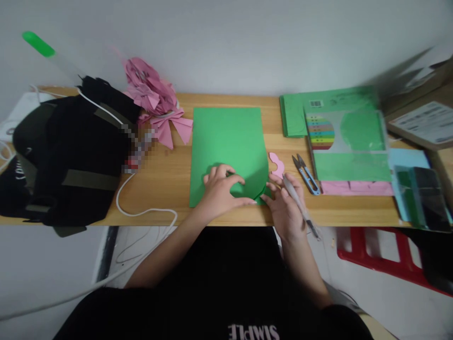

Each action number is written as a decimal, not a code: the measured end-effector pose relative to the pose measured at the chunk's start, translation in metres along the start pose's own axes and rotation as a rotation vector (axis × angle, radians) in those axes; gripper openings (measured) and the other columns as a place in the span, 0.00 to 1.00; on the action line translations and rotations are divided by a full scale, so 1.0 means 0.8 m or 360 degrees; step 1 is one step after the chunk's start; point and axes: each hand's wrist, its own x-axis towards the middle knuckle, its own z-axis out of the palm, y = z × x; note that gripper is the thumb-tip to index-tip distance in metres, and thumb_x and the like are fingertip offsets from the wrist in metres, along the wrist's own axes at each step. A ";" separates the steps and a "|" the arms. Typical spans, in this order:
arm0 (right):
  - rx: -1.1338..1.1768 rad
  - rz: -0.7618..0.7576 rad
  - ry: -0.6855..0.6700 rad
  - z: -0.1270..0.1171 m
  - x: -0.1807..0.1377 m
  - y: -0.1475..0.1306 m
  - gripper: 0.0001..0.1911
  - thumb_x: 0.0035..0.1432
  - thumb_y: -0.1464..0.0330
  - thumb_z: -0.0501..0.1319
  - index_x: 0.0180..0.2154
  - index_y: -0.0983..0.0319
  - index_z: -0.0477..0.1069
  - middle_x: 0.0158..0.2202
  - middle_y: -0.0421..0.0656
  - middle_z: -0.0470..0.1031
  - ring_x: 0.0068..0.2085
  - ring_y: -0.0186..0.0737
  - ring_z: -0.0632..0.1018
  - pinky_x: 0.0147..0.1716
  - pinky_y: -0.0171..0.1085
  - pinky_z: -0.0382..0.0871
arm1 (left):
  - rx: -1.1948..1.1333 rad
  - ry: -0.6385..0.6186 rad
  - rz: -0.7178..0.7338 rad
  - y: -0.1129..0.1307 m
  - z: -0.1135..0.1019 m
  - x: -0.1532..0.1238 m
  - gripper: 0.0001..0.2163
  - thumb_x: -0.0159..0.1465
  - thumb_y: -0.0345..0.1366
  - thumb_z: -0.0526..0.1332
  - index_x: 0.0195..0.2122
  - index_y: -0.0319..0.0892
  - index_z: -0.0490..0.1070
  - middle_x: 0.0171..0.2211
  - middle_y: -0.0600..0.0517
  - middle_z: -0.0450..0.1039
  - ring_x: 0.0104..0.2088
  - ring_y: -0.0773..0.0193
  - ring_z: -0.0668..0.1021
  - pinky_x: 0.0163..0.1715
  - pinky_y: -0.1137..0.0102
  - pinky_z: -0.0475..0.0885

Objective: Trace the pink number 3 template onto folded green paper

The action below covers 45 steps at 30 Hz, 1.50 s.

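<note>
A green paper sheet (226,141) lies in the middle of the wooden desk (163,189). Its near right corner is folded or curved over. My left hand (221,191) rests on the sheet's near edge, fingers curled and pressing the paper down. My right hand (285,208) pinches the sheet's near right corner and also holds a slim grey pen-like tool (299,208) that points back toward my wrist. A small pink paper cutout (276,164) lies just beyond my right hand.
Small blue-handled snips (306,175) lie right of the cutout. Stacked coloured paper packs (345,141) fill the right side. Pink folded paper flowers (155,101) and a black bag (71,151) sit at the left, with a white cable (145,212). A red stool (375,257) stands below right.
</note>
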 end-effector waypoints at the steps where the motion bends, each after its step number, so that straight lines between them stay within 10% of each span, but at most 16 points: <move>1: 0.0017 0.0000 0.0013 0.000 0.000 0.000 0.21 0.48 0.62 0.70 0.44 0.51 0.68 0.45 0.39 0.77 0.43 0.37 0.77 0.38 0.40 0.77 | 0.0001 0.0001 -0.0003 0.000 0.000 0.000 0.22 0.47 0.55 0.74 0.39 0.50 0.78 0.51 0.50 0.66 0.54 0.50 0.67 0.51 0.56 0.62; 12: -0.0121 -0.0152 0.0100 -0.006 -0.001 0.001 0.20 0.48 0.66 0.69 0.44 0.53 0.69 0.42 0.38 0.77 0.37 0.36 0.80 0.38 0.42 0.79 | -0.0015 -0.0008 0.0019 -0.001 0.000 -0.001 0.11 0.59 0.49 0.68 0.40 0.53 0.79 0.51 0.50 0.66 0.54 0.52 0.67 0.50 0.56 0.61; 45: -0.0491 -0.0378 -0.0018 -0.015 -0.001 0.018 0.27 0.46 0.67 0.72 0.46 0.51 0.65 0.44 0.40 0.73 0.40 0.38 0.77 0.40 0.40 0.75 | 0.0028 0.0043 -0.0008 0.004 0.007 -0.001 0.25 0.46 0.58 0.72 0.42 0.52 0.77 0.51 0.49 0.63 0.55 0.48 0.65 0.51 0.55 0.61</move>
